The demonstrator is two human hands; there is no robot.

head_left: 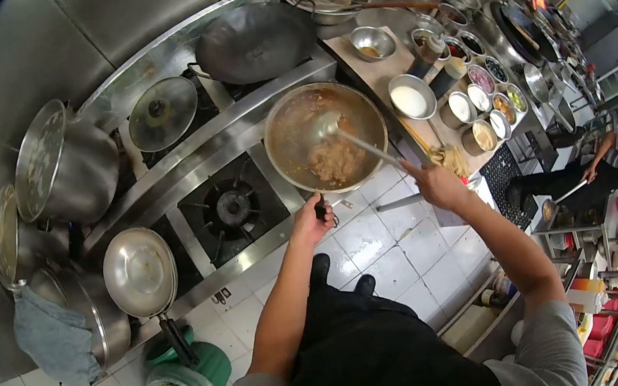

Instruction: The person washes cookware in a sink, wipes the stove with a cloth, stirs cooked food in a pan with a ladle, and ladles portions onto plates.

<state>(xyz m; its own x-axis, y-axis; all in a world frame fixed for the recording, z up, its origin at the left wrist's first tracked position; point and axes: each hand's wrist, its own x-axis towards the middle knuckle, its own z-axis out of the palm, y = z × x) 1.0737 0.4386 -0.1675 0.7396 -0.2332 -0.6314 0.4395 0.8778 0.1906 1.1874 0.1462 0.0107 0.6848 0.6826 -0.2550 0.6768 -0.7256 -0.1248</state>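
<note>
A wide round metal pan sits over the front of the stove, with brown, saucy minced-looking food inside. My left hand is closed around the pan's short black handle on the near side. From the right, my right hand grips the handle of a long metal ladle. The ladle's bowl rests down in the pan, at the edge of the food. Whatever burner lies beneath the pan is hidden by it.
Left of the pan is a bare burner, then stacked frying pans and large pots. Behind are a black wok and a lidded pan. Rightward, a counter holds a white-filled bowl and several ingredient tins. A co-worker stands far right.
</note>
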